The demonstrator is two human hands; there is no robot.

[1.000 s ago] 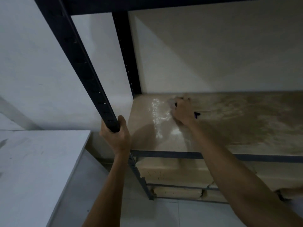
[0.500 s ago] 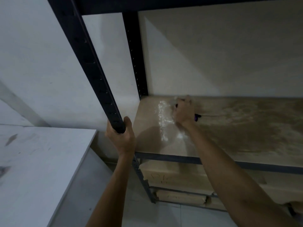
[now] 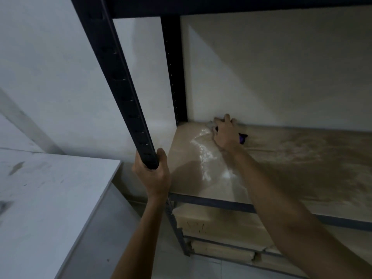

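Left hand (image 3: 153, 174) clenched round black shelf post (image 3: 120, 81) | right hand (image 3: 226, 133), at its 2 o'clock, fingers curled, pressing purple cloth (image 3: 242, 138) onto wet shelf board (image 3: 291, 162).

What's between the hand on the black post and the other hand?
Head view: only shelf board with a shiny wet streak lies between the left hand on the post and the right hand gripping a purple-ended thing.

The right hand (image 3: 226, 133) slid its cloth (image 3: 211, 124) rearward along the shelf (image 3: 302, 158).
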